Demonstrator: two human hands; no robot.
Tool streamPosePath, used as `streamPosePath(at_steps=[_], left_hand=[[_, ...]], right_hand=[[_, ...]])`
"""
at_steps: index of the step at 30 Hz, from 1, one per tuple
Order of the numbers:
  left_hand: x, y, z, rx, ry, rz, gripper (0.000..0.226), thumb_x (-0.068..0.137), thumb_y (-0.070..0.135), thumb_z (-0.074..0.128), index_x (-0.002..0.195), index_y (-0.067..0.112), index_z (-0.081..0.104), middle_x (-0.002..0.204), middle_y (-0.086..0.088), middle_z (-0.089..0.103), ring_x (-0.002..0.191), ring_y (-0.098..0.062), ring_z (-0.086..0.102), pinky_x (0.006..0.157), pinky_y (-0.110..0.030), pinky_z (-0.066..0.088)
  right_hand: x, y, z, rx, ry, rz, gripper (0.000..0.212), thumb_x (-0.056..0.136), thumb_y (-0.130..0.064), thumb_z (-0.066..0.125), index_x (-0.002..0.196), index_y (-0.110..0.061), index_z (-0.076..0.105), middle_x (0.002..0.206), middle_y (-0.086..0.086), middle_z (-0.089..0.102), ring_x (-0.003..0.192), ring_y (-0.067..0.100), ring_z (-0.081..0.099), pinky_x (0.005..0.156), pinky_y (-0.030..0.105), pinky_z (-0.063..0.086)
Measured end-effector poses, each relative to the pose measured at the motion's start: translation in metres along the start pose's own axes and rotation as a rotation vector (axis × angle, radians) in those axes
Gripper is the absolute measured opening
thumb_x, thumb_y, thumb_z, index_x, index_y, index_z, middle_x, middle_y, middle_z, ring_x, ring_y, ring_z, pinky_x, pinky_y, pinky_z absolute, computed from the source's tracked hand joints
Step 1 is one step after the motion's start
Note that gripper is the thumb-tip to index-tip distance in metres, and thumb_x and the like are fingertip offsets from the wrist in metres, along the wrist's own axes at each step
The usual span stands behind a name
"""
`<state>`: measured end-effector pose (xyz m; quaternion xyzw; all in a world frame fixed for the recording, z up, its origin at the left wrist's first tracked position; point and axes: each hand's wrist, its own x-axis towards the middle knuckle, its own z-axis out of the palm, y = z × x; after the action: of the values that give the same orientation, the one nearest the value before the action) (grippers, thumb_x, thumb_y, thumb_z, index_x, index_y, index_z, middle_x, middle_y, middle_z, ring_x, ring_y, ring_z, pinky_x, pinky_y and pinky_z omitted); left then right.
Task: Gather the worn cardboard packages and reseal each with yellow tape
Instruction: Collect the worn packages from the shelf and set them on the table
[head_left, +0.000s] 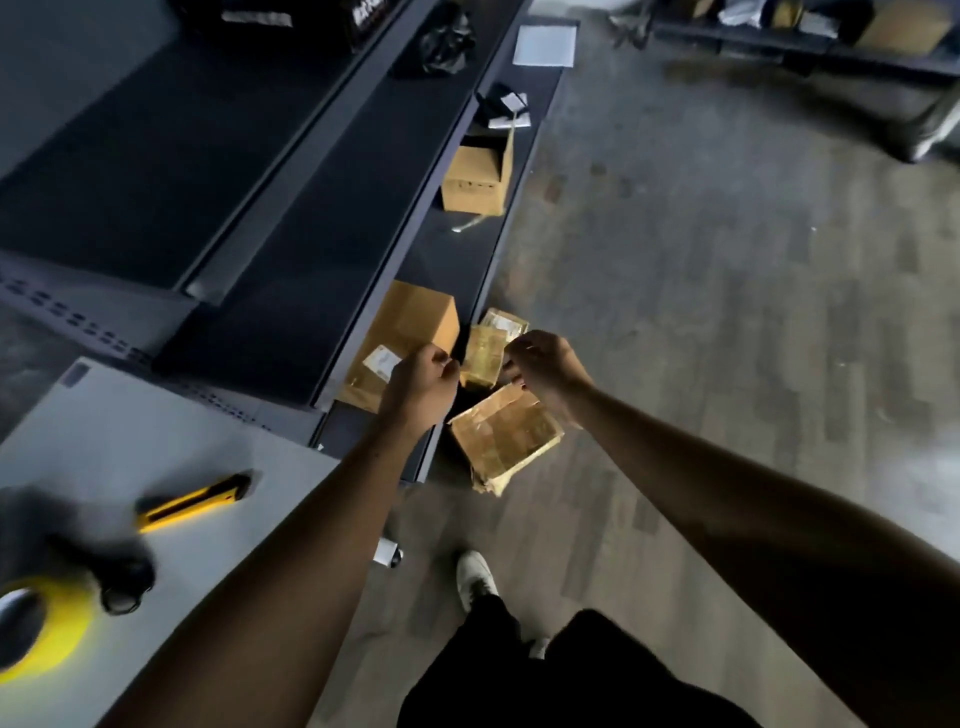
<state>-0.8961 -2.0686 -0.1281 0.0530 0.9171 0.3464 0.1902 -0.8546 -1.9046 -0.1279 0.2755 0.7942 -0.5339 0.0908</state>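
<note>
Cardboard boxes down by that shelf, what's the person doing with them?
A person reaches both hands toward worn cardboard packages at a low shelf. The left hand is by a larger box; the right hand is at the top corner of a battered package, though whether its fingers grip it is unclear. A smaller package sits between the hands. The yellow tape roll and a yellow knife lie on the grey table, so taping has not begun.
</note>
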Motion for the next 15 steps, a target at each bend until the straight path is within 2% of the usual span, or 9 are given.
streamPosePath(at_steps=[3,5,8,11,15], left_hand=[[0.029,0.009,0.015,0.0,-0.051,-0.004,0.027,0.099,0.031,0.055,0.113,0.009,0.06,0.117,-0.008,0.068,0.108,-0.029,0.063,0.091,-0.039,0.05],[0.045,0.015,0.024,0.01,-0.077,-0.01,0.027,0.1,0.029,0.055,0.115,0.008,0.06,0.119,-0.009,0.068,0.109,-0.028,0.062,0.09,-0.034,0.048],[0.07,0.027,0.037,0.0,-0.107,-0.045,0.029,0.1,0.025,0.055,0.119,0.004,0.059,0.124,-0.008,0.066,0.114,-0.026,0.06,0.083,-0.024,0.039],[0.097,0.034,0.053,-0.008,-0.105,-0.075,0.03,0.1,0.026,0.055,0.119,0.003,0.059,0.124,-0.009,0.066,0.115,-0.027,0.061,0.084,-0.027,0.041],[0.137,0.043,0.084,-0.011,-0.063,-0.144,0.029,0.099,0.026,0.057,0.116,0.002,0.06,0.118,-0.011,0.068,0.111,-0.026,0.063,0.079,-0.026,0.041]], right_hand=[[0.024,0.007,-0.013,0.002,0.023,0.034,0.023,0.097,-0.022,0.051,0.098,-0.008,0.069,0.092,0.016,0.073,0.086,0.036,0.07,0.068,0.041,0.054],[0.04,0.014,-0.023,0.001,0.024,0.053,0.022,0.098,-0.021,0.051,0.099,-0.008,0.069,0.095,0.016,0.073,0.088,0.034,0.07,0.074,0.045,0.057],[0.069,0.022,-0.041,0.02,0.028,0.069,0.021,0.1,-0.022,0.05,0.103,-0.011,0.068,0.099,0.013,0.072,0.09,0.029,0.069,0.08,0.045,0.058],[0.104,0.03,-0.06,0.031,0.01,0.073,0.023,0.101,-0.023,0.048,0.111,-0.011,0.066,0.099,0.01,0.071,0.088,0.025,0.069,0.077,0.042,0.059],[0.168,0.044,-0.083,0.014,-0.05,0.067,0.016,0.101,-0.023,0.05,0.097,-0.02,0.065,0.097,0.008,0.071,0.084,0.023,0.069,0.07,0.037,0.059]])
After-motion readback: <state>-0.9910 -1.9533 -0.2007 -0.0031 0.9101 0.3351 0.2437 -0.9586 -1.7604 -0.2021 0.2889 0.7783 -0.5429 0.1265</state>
